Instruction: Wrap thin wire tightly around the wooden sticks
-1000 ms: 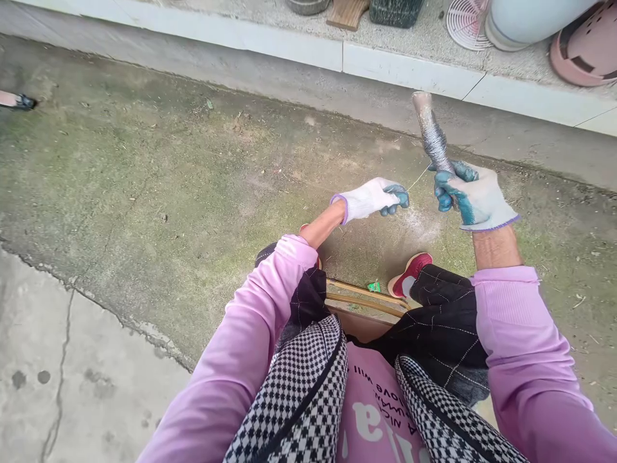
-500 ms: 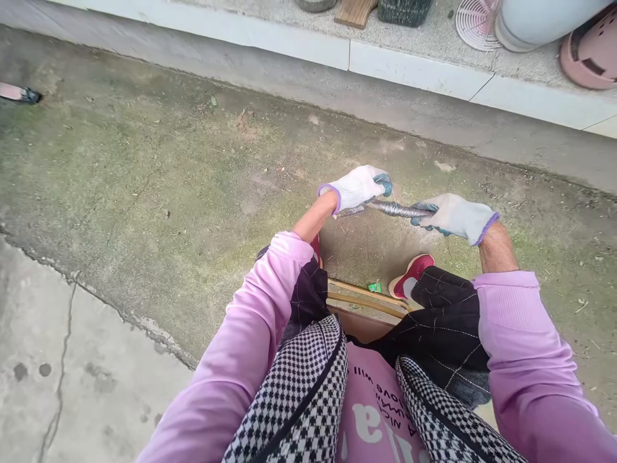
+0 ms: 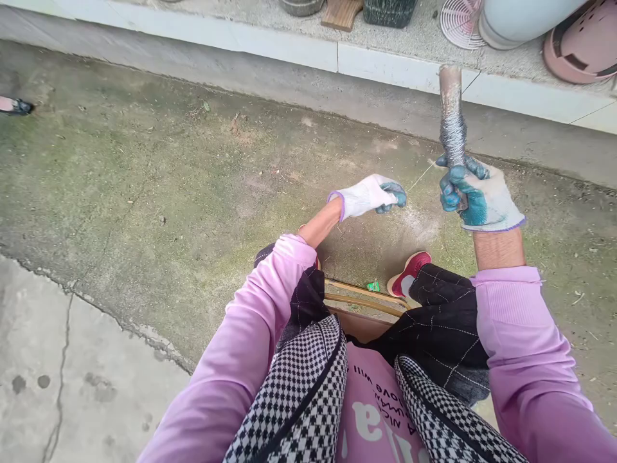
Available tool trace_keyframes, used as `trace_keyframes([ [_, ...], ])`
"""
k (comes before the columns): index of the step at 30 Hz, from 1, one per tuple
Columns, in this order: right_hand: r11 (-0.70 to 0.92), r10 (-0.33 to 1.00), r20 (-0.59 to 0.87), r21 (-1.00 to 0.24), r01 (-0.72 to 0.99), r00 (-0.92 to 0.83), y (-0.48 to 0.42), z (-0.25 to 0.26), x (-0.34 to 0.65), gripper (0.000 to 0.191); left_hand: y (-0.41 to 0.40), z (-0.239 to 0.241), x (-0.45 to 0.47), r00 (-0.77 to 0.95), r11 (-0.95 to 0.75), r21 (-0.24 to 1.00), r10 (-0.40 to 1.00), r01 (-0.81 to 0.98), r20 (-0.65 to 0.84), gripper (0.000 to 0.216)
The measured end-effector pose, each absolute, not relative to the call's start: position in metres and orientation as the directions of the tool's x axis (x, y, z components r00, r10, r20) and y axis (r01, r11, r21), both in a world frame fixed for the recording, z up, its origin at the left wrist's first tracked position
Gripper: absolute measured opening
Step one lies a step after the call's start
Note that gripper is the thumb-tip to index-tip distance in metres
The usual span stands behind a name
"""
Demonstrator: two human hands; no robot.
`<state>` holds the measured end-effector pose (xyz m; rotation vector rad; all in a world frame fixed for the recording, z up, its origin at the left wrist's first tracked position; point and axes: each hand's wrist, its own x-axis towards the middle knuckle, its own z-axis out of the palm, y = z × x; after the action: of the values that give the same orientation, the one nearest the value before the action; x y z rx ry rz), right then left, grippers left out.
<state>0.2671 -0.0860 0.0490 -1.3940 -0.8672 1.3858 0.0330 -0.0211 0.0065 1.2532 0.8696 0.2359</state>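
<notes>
My right hand (image 3: 475,196), in a white glove with blue-green fingers, is closed round the lower end of a stick wound with grey thread (image 3: 452,119), held upright. A thin strand (image 3: 419,176) runs from the stick down-left to my left hand (image 3: 369,195), gloved the same way, whose fingers pinch the strand. Both hands are out in front of my knees, above the mossy concrete ground (image 3: 168,186). My red shoe (image 3: 409,271) shows below the hands.
A raised kerb (image 3: 289,51) runs along the top, carrying a pink slotted shoe (image 3: 583,45), a white fan grille (image 3: 460,22), a pale container (image 3: 520,16), a dark basket (image 3: 388,11) and a wooden piece (image 3: 341,14). Another person's foot (image 3: 14,105) is at the far left. A wooden stool edge (image 3: 366,299) lies between my knees.
Half a second ago the stick lay level between both hands; now my right hand has swung it upright and to the right, and the strand is drawn out between the hands again.
</notes>
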Motion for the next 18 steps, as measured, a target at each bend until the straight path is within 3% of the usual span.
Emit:
trace_keyframes([
  [5,-0.302,0.831,-0.376,-0.924,-0.235,0.411,-0.068,0.039,0.271,0.029,-0.032,0.005,0.029,0.714,0.251,0.913,0.569,0.322,-0.408,0.014],
  [7,-0.340,0.791,-0.363,-0.930,-0.140,0.492,-0.063,0.038,0.274,0.021,-0.026,0.007,0.023,0.694,0.220,0.925,0.613,0.311,-0.379,0.014],
  [9,-0.445,0.794,-0.335,-0.889,0.109,0.506,-0.059,0.036,0.277,0.017,-0.018,0.011,0.016,0.665,0.183,0.932,0.659,0.314,-0.353,0.014],
  [10,-0.509,0.810,-0.336,-0.811,0.289,0.481,-0.057,0.034,0.277,0.017,-0.014,0.014,0.013,0.641,0.169,0.930,0.684,0.327,-0.349,0.013],
  [12,-0.537,0.839,-0.418,-0.528,0.658,0.348,-0.055,0.028,0.277,0.014,-0.008,0.018,0.008,0.587,0.161,0.920,0.728,0.356,-0.355,0.010],
  [14,-0.391,0.799,-0.576,-0.274,0.878,0.176,-0.056,0.023,0.272,0.011,-0.003,0.022,0.003,0.551,0.165,0.912,0.751,0.376,-0.363,0.010],
  [16,-0.247,0.707,-0.706,-0.210,0.946,0.028,-0.060,0.020,0.264,0.011,-0.001,0.024,0.001,0.556,0.160,0.910,0.747,0.384,-0.365,0.012],
  [18,-0.206,0.629,-0.775,-0.250,0.946,-0.068,-0.068,0.022,0.257,0.012,0.001,0.026,0.000,0.552,0.165,0.902,0.742,0.400,-0.380,0.013],
])
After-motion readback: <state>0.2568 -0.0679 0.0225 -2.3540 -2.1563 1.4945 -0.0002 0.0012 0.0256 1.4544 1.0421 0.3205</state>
